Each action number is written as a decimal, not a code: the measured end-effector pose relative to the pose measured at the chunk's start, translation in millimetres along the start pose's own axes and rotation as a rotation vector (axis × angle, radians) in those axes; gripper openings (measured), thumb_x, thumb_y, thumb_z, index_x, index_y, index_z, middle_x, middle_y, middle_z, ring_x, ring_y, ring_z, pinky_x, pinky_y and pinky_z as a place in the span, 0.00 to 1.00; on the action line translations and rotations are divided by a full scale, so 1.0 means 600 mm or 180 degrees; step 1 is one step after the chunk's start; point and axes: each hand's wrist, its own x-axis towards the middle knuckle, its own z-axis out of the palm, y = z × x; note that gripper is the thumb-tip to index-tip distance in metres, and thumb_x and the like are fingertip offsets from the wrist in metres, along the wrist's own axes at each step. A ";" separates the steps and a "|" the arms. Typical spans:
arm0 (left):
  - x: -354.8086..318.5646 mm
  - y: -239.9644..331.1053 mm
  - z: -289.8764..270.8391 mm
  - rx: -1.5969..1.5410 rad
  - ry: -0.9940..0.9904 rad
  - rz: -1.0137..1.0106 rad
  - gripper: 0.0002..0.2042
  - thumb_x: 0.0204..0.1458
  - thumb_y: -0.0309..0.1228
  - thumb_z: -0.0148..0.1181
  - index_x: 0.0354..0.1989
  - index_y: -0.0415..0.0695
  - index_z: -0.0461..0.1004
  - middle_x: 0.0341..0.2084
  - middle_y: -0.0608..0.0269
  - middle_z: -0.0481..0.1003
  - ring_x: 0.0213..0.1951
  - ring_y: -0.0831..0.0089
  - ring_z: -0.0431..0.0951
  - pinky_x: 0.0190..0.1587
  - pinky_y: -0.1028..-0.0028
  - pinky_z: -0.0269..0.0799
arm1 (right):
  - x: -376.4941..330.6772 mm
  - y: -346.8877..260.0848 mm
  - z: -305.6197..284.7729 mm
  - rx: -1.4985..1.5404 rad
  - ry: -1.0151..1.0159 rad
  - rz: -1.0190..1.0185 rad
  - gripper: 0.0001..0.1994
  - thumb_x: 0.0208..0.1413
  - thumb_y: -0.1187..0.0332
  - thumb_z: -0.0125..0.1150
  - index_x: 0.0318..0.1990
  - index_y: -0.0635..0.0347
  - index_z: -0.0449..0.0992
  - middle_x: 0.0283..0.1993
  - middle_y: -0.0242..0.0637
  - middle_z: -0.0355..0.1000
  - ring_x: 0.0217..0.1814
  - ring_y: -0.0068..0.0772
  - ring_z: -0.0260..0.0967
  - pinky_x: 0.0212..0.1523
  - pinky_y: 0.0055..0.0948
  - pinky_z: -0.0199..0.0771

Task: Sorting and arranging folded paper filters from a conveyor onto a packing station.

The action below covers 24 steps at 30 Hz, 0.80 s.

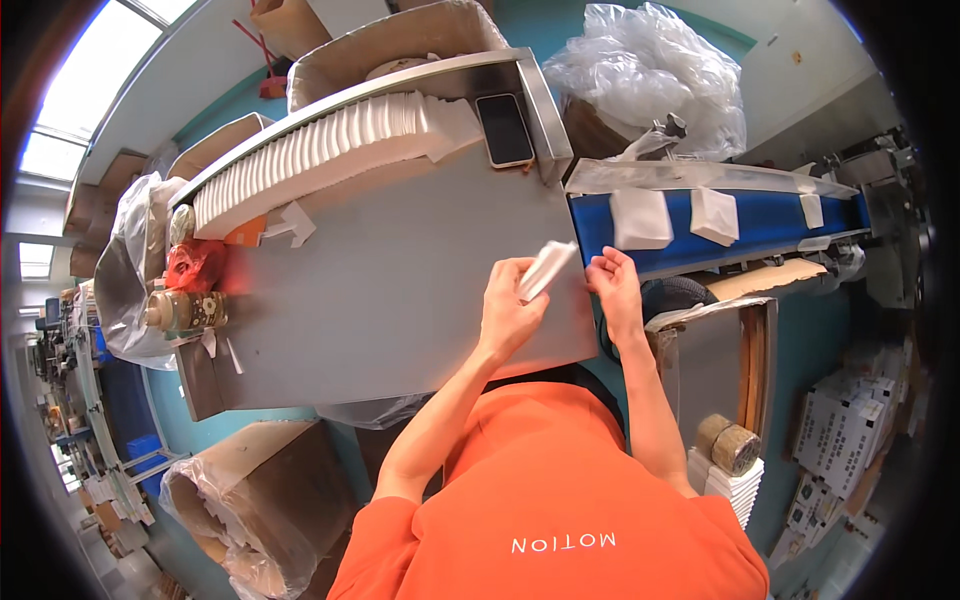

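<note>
A long row of stacked white cartons curves along the far side of the grey bench, with a dark phone lying at its end. White pouches ride the blue conveyor belt. A roll of brown tape rests on stacked sheets, and crumpled clear plastic sits beyond.

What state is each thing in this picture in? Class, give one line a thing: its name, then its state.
left hand: closed on the folded white piece
folded white piece: held above the table edge, tilted
right hand: at the table's right edge, fingertips pinched, holding nothing that shows
white pieces: lying flat on the blue conveyor belt
row of white pieces: stacked on edge along the table
phone: lying flat, screen dark
tape roll: resting on a white stack
</note>
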 end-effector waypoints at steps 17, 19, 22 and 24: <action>0.016 -0.083 -0.048 -0.0464 -0.0205 -0.0067 0.19 0.58 0.24 0.56 0.58 0.39 0.65 0.41 0.59 0.75 0.40 0.76 0.77 0.45 0.75 0.75 | 0.094 -0.010 -0.017 -0.0564 0.0148 -0.0586 0.19 0.61 0.72 0.56 0.57 0.69 0.65 0.44 0.42 0.75 0.42 0.29 0.73 0.44 0.26 0.74; 0.014 -0.101 -0.049 -0.0729 -0.0095 -0.0045 0.16 0.59 0.21 0.54 0.56 0.38 0.67 0.39 0.60 0.76 0.38 0.76 0.78 0.42 0.78 0.76 | 0.118 -0.004 -0.037 -0.1391 0.1470 -0.0873 0.19 0.61 0.69 0.58 0.57 0.66 0.66 0.46 0.45 0.74 0.46 0.39 0.73 0.47 0.35 0.73; 0.009 -0.111 -0.056 -0.0642 -0.0045 0.0189 0.15 0.57 0.21 0.57 0.53 0.37 0.69 0.37 0.60 0.77 0.37 0.76 0.79 0.39 0.77 0.77 | 0.092 -0.017 -0.008 -0.3213 0.2874 -0.1933 0.21 0.57 0.67 0.60 0.57 0.63 0.67 0.53 0.49 0.68 0.58 0.54 0.62 0.59 0.48 0.62; 0.011 -0.103 -0.055 -0.0539 -0.0049 0.0201 0.14 0.57 0.20 0.57 0.52 0.36 0.71 0.38 0.59 0.78 0.37 0.77 0.79 0.40 0.78 0.76 | 0.065 -0.013 0.019 -0.3055 0.2157 -0.2453 0.20 0.57 0.69 0.60 0.56 0.64 0.67 0.52 0.48 0.69 0.56 0.53 0.64 0.58 0.46 0.63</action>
